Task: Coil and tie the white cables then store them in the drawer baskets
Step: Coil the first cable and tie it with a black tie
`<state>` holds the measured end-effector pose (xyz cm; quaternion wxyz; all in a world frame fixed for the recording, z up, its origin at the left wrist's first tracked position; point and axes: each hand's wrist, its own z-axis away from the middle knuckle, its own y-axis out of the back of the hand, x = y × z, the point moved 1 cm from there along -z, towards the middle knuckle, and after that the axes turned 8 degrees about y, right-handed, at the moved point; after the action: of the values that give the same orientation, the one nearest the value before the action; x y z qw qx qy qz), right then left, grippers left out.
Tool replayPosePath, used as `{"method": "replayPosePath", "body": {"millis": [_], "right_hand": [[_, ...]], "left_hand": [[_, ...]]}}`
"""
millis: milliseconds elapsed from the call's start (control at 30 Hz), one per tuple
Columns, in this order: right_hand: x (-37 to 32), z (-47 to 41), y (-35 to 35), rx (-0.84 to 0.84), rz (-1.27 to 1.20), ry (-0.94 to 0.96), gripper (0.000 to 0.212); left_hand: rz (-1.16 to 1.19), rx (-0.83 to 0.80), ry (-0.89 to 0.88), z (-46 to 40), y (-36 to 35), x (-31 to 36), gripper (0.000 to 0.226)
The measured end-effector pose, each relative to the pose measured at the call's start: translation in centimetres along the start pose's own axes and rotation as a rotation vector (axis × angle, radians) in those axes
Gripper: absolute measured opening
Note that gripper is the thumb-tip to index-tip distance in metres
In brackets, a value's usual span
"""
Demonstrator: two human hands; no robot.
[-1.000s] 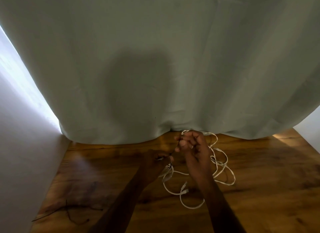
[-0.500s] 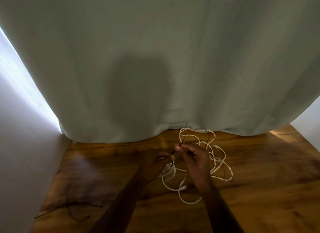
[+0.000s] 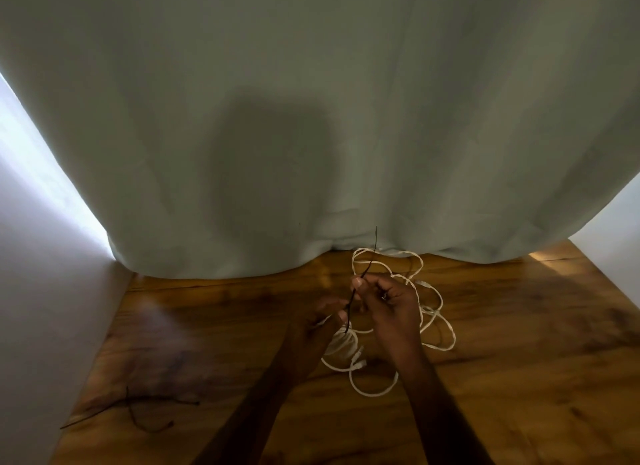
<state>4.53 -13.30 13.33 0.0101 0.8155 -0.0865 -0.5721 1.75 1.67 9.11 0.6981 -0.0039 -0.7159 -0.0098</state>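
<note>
A coiled bundle of white cable (image 3: pixel 341 343) sits under my left hand (image 3: pixel 317 321), which grips it just above the wooden table (image 3: pixel 519 360). A thin black tie (image 3: pixel 367 270) runs up from the bundle. My right hand (image 3: pixel 391 302) pinches this tie between thumb and fingers, and its free end points up toward the curtain. More loose white cable (image 3: pixel 433 312) lies in tangled loops on the table behind and to the right of my hands.
A pale green curtain (image 3: pixel 311 118) hangs along the table's far edge. Spare black ties (image 3: pixel 138 409) lie at the near left corner. White walls (image 3: pixel 41 291) close in at the left and right.
My right hand has drawn the black tie upward through its fingers, so a longer free end now sticks up. My left hand has stayed on the coiled bundle.
</note>
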Motion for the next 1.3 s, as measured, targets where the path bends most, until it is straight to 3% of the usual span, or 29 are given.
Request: {"method": "replayPosePath", "body": {"millis": [200,367,533,667,800,1000,1133,1300], "right_hand": [[-0.6,-0.7,0.6,-0.002,0.042,0.011,0.010],[-1.3,-1.2,1.1,0.042,0.064,0.032,0.009],[-2.8,-2.1,0.6,0.031,0.076,0.102,0.009],[-2.4,-1.7,0.3,0.087,0.065,0.068,0.007],[-1.8,-0.8,-0.1,0.087,0.054,0.006,0.007],[-1.4,0.3,-0.7,-0.017,-0.095,-0.125,0.010],[-1.2,1.8,-1.1,-0.130,-0.128,-0.179,0.016],[-1.4,2.4,-1.0,-0.081,-0.109,-0.126,0.033]], "left_hand": [[0.021,-0.041,-0.023,0.6,-1.4,0.9,0.020],[0.131,0.007,0.076,0.9,-1.8,0.6,0.027],[0.209,0.033,0.163,1.8,-2.3,0.7,0.020],[0.268,0.064,0.208,2.2,-2.0,0.4,0.026],[0.183,0.106,0.218,3.1,-1.8,-0.5,0.038],[0.257,0.176,0.271,3.1,-2.2,-0.2,0.011],[0.308,0.200,0.296,2.8,-2.4,0.1,0.011],[0.324,0.218,0.267,2.6,-2.4,0.1,0.010]]}}
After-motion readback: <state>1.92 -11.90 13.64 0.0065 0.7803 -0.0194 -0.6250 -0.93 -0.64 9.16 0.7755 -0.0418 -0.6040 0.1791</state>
